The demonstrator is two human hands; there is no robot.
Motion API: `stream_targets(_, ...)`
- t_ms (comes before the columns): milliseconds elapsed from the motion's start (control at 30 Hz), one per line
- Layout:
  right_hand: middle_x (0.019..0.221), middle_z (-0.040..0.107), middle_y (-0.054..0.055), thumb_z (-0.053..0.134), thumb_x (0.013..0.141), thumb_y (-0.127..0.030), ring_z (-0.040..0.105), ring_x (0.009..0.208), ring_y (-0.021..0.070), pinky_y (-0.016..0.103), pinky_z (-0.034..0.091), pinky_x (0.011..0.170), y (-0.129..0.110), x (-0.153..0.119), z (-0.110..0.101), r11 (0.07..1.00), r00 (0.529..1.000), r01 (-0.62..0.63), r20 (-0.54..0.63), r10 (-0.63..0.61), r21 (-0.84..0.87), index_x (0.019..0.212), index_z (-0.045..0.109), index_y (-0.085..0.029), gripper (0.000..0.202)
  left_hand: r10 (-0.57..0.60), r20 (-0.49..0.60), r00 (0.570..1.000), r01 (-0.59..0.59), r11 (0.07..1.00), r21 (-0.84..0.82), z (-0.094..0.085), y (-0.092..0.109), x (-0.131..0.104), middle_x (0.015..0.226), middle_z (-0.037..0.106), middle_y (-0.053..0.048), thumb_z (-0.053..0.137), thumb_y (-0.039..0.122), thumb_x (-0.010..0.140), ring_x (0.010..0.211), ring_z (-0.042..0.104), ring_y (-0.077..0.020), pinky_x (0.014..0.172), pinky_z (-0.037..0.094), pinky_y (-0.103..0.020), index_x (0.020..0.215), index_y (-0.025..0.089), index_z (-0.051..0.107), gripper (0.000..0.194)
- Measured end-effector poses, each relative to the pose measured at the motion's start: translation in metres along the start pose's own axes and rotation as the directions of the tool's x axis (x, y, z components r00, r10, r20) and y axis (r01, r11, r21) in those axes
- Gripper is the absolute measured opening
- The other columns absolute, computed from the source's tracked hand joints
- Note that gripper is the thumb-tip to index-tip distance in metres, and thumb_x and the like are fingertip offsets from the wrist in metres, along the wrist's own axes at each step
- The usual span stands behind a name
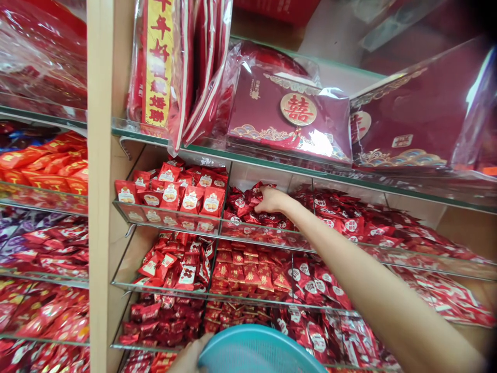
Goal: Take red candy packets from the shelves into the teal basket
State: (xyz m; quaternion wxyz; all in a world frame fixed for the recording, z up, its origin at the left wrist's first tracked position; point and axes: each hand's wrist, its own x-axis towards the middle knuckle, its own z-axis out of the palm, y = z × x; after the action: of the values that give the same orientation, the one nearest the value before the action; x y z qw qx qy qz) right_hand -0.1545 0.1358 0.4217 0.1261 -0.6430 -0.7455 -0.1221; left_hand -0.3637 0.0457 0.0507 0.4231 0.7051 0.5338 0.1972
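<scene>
My right hand [268,200] reaches into an upper shelf compartment, its fingers closed round dark red wrapped packets [246,201] at the top of the pile there. More packets of the same kind lie under and beside it, behind a clear front strip. At the bottom of the view my left hand [193,356] grips the rim of a blue-green plastic basket [256,349]. Only the basket's back part shows, and its contents are out of view.
Red packets with white labels [171,194] fill the compartment to the left. Glass shelves with clear front edges hold more red packets below and to the right. Purple boxes [264,111] stand on the shelf above. A wooden upright [100,207] divides the shelving at the left.
</scene>
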Motion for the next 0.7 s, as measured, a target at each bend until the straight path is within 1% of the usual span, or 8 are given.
stream_targets(67,0.096,0.063,0.012,0.064,0.054,-0.038,0.059,0.085,0.0264,0.032,0.045,0.069,0.005,-0.007,-0.009,0.999,1.000,0.009,0.017,-0.008,-0.042,0.100,0.057,-0.016,0.051,-0.024,0.007,1.000,0.023,0.998,0.052,-0.001,0.002,-0.002,0.131,0.043,-0.008,0.047,0.012,0.060,0.122,0.037,-0.0207,0.105,0.023,-0.029,0.131,0.011,0.035,0.073)
stream_targets(133,0.095,0.063,0.013,0.063,0.056,-0.043,0.059,0.085,0.0274,0.033,0.045,0.068,0.010,-0.013,-0.016,0.998,0.999,-0.035,-0.002,0.035,-0.053,0.097,0.059,-0.016,0.050,-0.027,0.016,1.000,0.026,0.997,0.073,-0.001,0.005,-0.004,0.130,0.044,-0.008,0.047,0.012,0.061,0.121,0.038,-0.0196,0.104,0.025,-0.028,0.131,0.012,0.034,0.071)
stream_targets(200,0.093,0.063,0.012,0.061,0.058,-0.047,0.059,0.083,0.0263,0.032,0.044,0.066,0.011,-0.017,-0.021,0.998,0.997,-0.067,-0.040,0.067,0.000,0.095,0.059,-0.016,0.048,-0.022,0.019,1.000,0.021,0.997,0.073,-0.001,0.006,-0.005,0.129,0.045,-0.007,0.046,0.011,0.061,0.120,0.039,-0.0189,0.103,0.025,-0.028,0.131,0.012,0.035,0.071)
stream_targets(267,0.089,0.064,0.010,0.058,0.061,-0.047,0.060,0.079,0.0236,0.029,0.044,0.063,0.006,-0.020,-0.023,0.994,0.996,-0.045,-0.077,0.053,0.104,0.092,0.060,-0.016,0.044,-0.019,0.019,1.000,0.018,0.997,0.076,0.000,0.005,-0.004,0.129,0.045,-0.007,0.046,0.010,0.061,0.120,0.038,-0.0189,0.104,0.025,-0.028,0.131,0.011,0.034,0.071)
stream_targets(400,0.089,0.064,0.011,0.059,0.061,-0.045,0.060,0.078,0.0237,0.029,0.043,0.061,-0.022,-0.021,-0.020,0.980,0.990,-0.004,-0.134,0.031,0.197,0.091,0.059,-0.014,0.043,-0.015,0.014,1.000,0.014,0.996,0.089,0.002,-0.002,0.001,0.134,0.039,-0.008,0.047,0.010,0.061,0.124,0.033,-0.0192,0.106,0.021,-0.028,0.132,0.009,0.032,0.073)
stream_targets(533,0.097,0.061,0.014,0.061,0.060,-0.042,0.059,0.085,0.0256,0.030,0.044,0.063,-0.054,-0.020,-0.012,0.982,0.994,-0.054,-0.079,0.069,0.181,0.097,0.057,-0.013,0.047,0.026,0.022,0.999,-0.028,0.995,0.096,0.001,-0.006,0.003,0.132,0.042,-0.007,0.046,0.010,0.061,0.122,0.036,-0.0190,0.104,0.023,-0.028,0.132,0.012,0.033,0.071)
stream_targets(600,0.102,0.059,0.015,0.065,0.057,-0.041,0.058,0.090,0.0261,0.031,0.045,0.066,-0.063,-0.021,-0.007,0.985,0.996,-0.074,-0.042,0.082,0.159,0.103,0.053,-0.012,0.055,0.052,0.031,0.998,-0.055,0.995,0.088,0.000,-0.006,0.002,0.128,0.047,-0.006,0.047,0.011,0.061,0.119,0.039,-0.0197,0.102,0.027,-0.028,0.130,0.014,0.035,0.070)
stream_targets(700,0.105,0.057,0.015,0.069,0.053,-0.038,0.057,0.093,0.0257,0.031,0.045,0.069,-0.065,-0.020,0.002,0.986,0.995,-0.096,-0.012,0.099,0.136,0.108,0.048,-0.012,0.064,0.059,0.029,0.998,-0.061,0.995,0.079,-0.001,-0.005,0.000,0.125,0.049,-0.007,0.047,0.012,0.062,0.116,0.042,-0.0204,0.100,0.030,-0.028,0.130,0.014,0.036,0.069)
